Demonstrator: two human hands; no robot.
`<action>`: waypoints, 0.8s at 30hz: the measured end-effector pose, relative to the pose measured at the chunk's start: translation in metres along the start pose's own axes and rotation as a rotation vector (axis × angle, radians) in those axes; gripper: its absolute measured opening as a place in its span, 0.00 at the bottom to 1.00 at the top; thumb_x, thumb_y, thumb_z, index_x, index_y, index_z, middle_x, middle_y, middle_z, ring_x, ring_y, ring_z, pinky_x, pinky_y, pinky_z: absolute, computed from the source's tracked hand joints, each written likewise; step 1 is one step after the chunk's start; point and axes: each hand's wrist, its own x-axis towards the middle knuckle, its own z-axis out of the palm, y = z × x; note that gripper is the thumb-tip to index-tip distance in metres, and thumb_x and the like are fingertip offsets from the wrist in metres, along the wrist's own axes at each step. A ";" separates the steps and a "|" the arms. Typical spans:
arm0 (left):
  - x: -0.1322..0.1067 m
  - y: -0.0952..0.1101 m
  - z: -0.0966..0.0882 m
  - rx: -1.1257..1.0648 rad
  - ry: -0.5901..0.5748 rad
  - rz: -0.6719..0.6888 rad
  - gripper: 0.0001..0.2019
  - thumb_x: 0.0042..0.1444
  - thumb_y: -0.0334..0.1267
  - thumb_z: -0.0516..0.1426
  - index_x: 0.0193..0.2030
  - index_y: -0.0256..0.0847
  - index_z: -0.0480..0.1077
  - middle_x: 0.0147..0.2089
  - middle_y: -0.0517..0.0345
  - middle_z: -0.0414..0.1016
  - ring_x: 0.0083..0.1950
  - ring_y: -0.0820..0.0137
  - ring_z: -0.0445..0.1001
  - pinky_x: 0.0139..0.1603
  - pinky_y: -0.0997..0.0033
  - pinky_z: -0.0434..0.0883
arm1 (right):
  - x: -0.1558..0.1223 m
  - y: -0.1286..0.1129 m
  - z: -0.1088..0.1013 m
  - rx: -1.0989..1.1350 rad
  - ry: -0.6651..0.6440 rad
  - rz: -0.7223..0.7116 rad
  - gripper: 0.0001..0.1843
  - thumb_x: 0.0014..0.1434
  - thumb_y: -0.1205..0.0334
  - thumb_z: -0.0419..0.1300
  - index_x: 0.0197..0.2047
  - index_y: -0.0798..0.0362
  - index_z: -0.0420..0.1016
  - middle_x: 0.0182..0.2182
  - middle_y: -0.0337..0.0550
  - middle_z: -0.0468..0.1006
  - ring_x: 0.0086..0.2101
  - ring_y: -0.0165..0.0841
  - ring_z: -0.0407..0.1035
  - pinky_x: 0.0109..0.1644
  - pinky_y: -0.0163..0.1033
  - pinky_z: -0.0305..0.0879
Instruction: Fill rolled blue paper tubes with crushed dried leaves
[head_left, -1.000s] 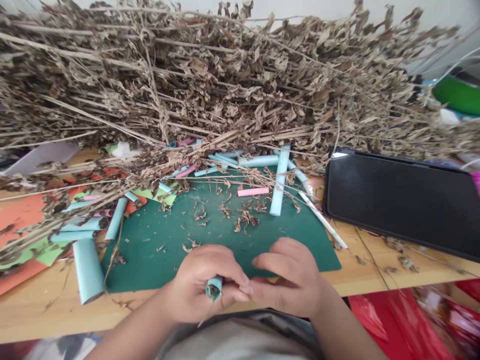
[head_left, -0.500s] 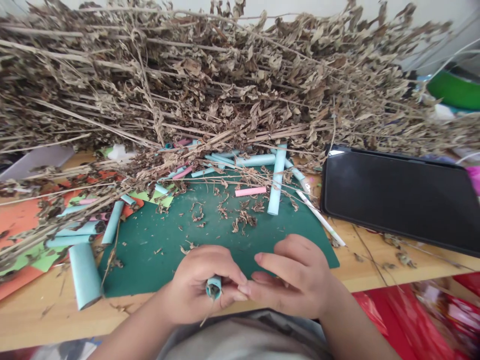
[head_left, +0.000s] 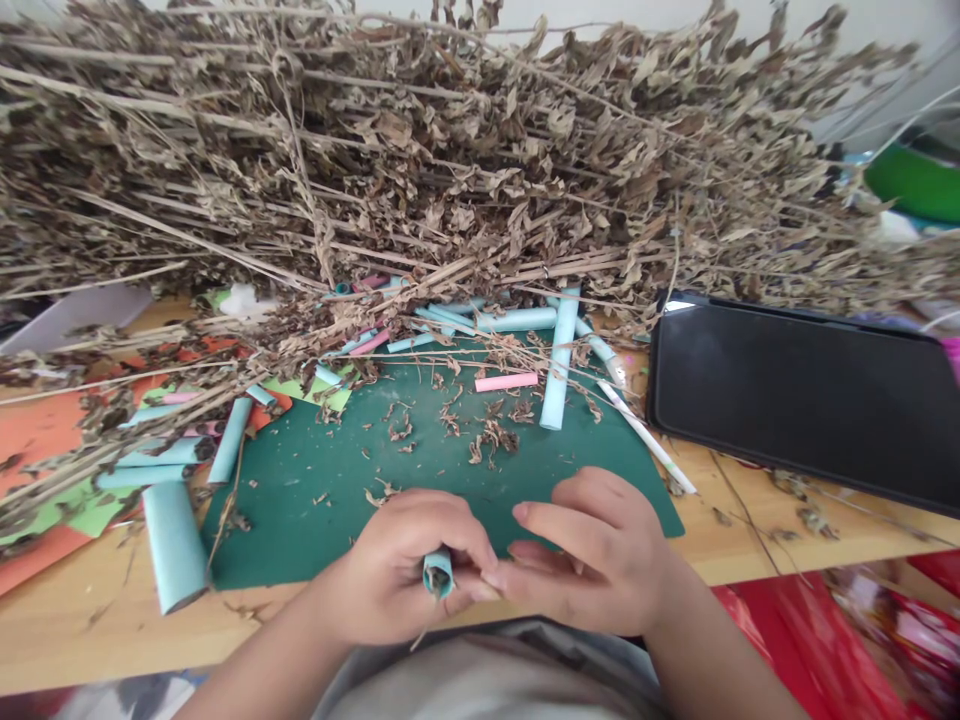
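Note:
My left hand (head_left: 401,575) is closed round a small light-blue paper roll (head_left: 438,574), whose open end faces me and shows brown dried bits inside. My right hand (head_left: 589,560) sits beside it at the table's front edge, fingers bent and pinched toward the roll's end; I cannot make out anything in them. Both hands hover over the near edge of a green cutting mat (head_left: 315,500) sprinkled with dried leaf crumbs (head_left: 491,437).
A big heap of dried leafy stalks (head_left: 450,160) fills the back of the wooden table (head_left: 750,530). Several blue paper rolls (head_left: 174,540) and a pink one (head_left: 506,381) lie around the mat. A black tablet (head_left: 802,400) lies right; orange paper (head_left: 37,430) left.
The roll in my left hand has tilted slightly and my right fingers have shifted a little against it. Nothing else on the table has moved.

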 end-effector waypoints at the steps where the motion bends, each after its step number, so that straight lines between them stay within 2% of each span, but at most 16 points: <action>1: 0.000 0.000 0.000 0.001 -0.006 -0.004 0.07 0.48 0.25 0.56 0.33 0.38 0.63 0.25 0.60 0.71 0.26 0.79 0.65 0.28 0.80 0.61 | 0.000 0.000 0.000 -0.001 0.002 0.001 0.19 0.45 0.73 0.60 0.38 0.40 0.70 0.37 0.36 0.63 0.28 0.28 0.57 0.25 0.36 0.53; 12: 0.002 0.002 -0.002 0.014 -0.049 -0.021 0.04 0.50 0.26 0.54 0.32 0.38 0.63 0.25 0.59 0.70 0.27 0.78 0.67 0.30 0.81 0.63 | 0.000 0.001 0.002 -0.002 -0.002 0.005 0.20 0.46 0.74 0.57 0.37 0.37 0.70 0.35 0.35 0.65 0.27 0.27 0.57 0.27 0.35 0.52; 19: 0.002 0.001 -0.002 0.081 0.031 -0.085 0.04 0.48 0.31 0.57 0.32 0.36 0.64 0.24 0.60 0.66 0.25 0.79 0.64 0.27 0.82 0.63 | -0.003 0.002 0.003 -0.009 -0.023 0.006 0.21 0.46 0.74 0.59 0.40 0.40 0.69 0.36 0.36 0.65 0.28 0.27 0.58 0.27 0.36 0.54; 24: 0.004 -0.001 0.001 0.054 0.006 -0.149 0.05 0.46 0.28 0.57 0.30 0.36 0.64 0.24 0.62 0.64 0.24 0.81 0.62 0.26 0.84 0.62 | -0.005 0.001 0.006 -0.014 -0.003 0.012 0.23 0.45 0.74 0.59 0.43 0.40 0.68 0.37 0.37 0.64 0.28 0.27 0.58 0.26 0.35 0.54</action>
